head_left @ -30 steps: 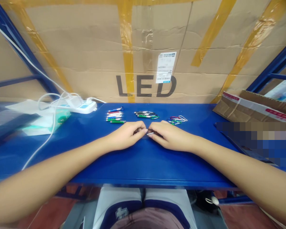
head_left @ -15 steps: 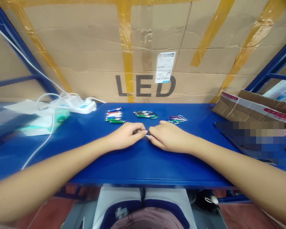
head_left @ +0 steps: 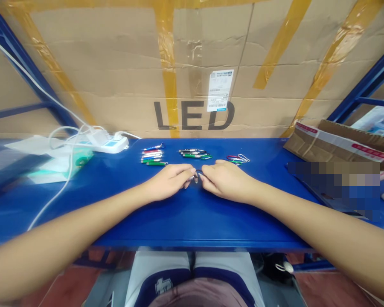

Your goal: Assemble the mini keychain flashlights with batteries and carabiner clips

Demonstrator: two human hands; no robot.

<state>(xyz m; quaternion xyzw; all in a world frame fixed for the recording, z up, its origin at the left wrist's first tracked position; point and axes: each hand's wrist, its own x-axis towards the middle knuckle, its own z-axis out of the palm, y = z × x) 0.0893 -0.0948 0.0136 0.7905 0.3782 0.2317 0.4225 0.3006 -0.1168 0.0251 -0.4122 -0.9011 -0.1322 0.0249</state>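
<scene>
Over the middle of the blue table (head_left: 192, 221), my left hand (head_left: 171, 181) is closed on a small silvery pen-like piece (head_left: 193, 177), mostly hidden in the fingers. Close beside it, my right hand (head_left: 227, 179) pinches a thin dark loop or clip (head_left: 199, 171) that reaches toward the left fingertips. Behind the left hand lies a row of several coloured metal pens (head_left: 152, 155). Dark and green pens with clips (head_left: 195, 153) lie behind the gap between my hands. Red, white and green carabiner clips (head_left: 239, 159) are just behind my right hand.
A white power strip (head_left: 112, 144) with cables and a green-white plastic packet (head_left: 64, 164) sit at the left. An open cardboard box (head_left: 333, 145) stands at the right, near a blurred-out patch. A large taped carton (head_left: 115, 76) rises behind the table.
More of the silvery piece shows at my left fingertips, and a dark loop now shows between the hands. The fingers have shifted slightly; the view has moved a little.
</scene>
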